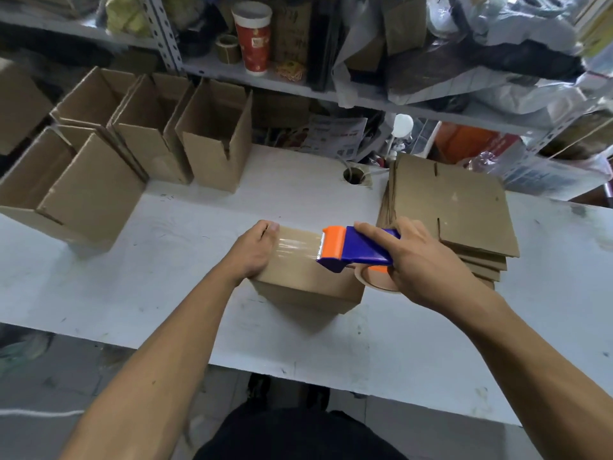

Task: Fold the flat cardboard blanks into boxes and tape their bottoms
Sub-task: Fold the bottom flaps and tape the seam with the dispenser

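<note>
A folded cardboard box (308, 277) stands bottom-up in the middle of the white table (166, 260). My left hand (253, 249) grips its left top edge, thumb on the flap. My right hand (421, 257) holds a blue and orange tape dispenser (355, 249) over the box's right side. A strip of clear tape (297, 245) stretches from the dispenser's blade leftward across the box's top toward my left hand. A stack of flat cardboard blanks (454, 210) lies just right of my right hand.
Several open folded boxes (149, 134) stand at the table's back left. A cable hole (353, 175) sits in the table behind the box. Cluttered metal shelves (331, 91) with a red paper cup (252, 38) rise behind. The table's front edge runs close to my body.
</note>
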